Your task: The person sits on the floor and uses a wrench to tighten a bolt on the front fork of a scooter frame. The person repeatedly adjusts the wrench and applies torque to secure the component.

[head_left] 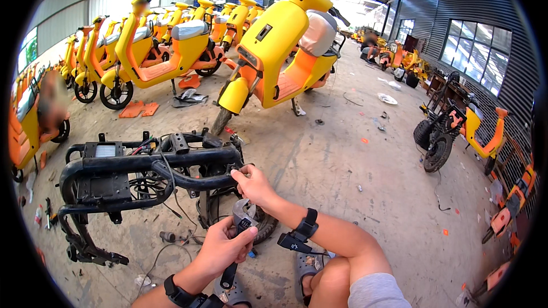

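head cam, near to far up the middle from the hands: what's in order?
Left hand gripping an adjustable wrench → right hand on the stripped black scooter frame → upright yellow scooter on its stand → rows of yellow scooters at the back.

Both forearms bare, no sleeves, no gloves on either of the hands. Left hand [220,248]: black wrist strap [178,295] at the near edge, chunky band with a dark block on it, partly cut off by the frame. Right hand [254,185]: same kind of black strap [308,225] round the wrist, plus a small black module [294,243] with a light marking hanging off its near side. Knee bare at the near right, light grey shorts hem [377,291] above it. Grey slip-on sandal [305,265] visible by the knee, a second one [234,295] near the left wrist; details too small to tell.
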Demonstrator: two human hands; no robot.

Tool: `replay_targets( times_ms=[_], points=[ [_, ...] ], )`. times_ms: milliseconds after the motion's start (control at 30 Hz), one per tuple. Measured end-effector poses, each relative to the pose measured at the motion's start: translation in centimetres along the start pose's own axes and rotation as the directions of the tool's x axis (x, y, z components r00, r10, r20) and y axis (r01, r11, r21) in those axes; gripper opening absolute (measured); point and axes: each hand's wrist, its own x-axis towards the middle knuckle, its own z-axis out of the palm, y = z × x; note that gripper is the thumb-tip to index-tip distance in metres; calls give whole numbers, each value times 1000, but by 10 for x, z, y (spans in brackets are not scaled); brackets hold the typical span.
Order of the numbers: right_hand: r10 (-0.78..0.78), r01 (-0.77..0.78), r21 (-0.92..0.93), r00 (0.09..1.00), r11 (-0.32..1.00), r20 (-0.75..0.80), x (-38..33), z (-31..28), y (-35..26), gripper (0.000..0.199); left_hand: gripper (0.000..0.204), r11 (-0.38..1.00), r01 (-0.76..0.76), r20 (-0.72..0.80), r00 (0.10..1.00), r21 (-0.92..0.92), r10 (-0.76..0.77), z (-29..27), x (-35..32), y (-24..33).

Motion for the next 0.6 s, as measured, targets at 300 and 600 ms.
replay_targets(
  times_ms=[300, 600],
  points=[
    [-14, 14, -36, 1000, 999, -15, 1, 2, 1, 40, 20, 1000, -3, -2, 1000, -18, 3, -3, 0, -2],
    [11, -11, -55, 1000, 998, 8, -4, 2, -7, 39, 19, 1000, -24, 1, 1000, -18, 24, -4, 0, -2]
  ],
)
